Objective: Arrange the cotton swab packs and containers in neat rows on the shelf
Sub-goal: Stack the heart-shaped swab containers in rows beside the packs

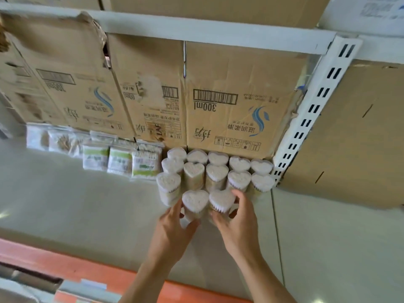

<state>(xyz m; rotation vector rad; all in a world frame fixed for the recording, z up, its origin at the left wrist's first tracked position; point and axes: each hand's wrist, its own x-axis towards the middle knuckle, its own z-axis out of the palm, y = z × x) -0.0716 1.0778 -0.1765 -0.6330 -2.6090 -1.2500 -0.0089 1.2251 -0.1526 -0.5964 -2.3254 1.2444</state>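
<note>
Several heart-shaped cotton swab containers [216, 171] stand upright in rows at the back right of the white shelf [87, 204]. Two more stand in front of them. My left hand [175, 228] grips the front left container [194, 203], fingers curled round its sides. My right hand [237, 224] grips the front right container [222, 200], with the thumb on its left side and fingers round the right. Flat bagged swab packs [120, 164] lean in a row against the cartons to the left.
Brown cardboard cartons [236, 95] line the back of the shelf under a white upper shelf rail [196, 31]. A slotted white upright [314, 106] stands at the right. The shelf has an orange front edge [65, 265]. Bare shelf surface lies left and right of the hands.
</note>
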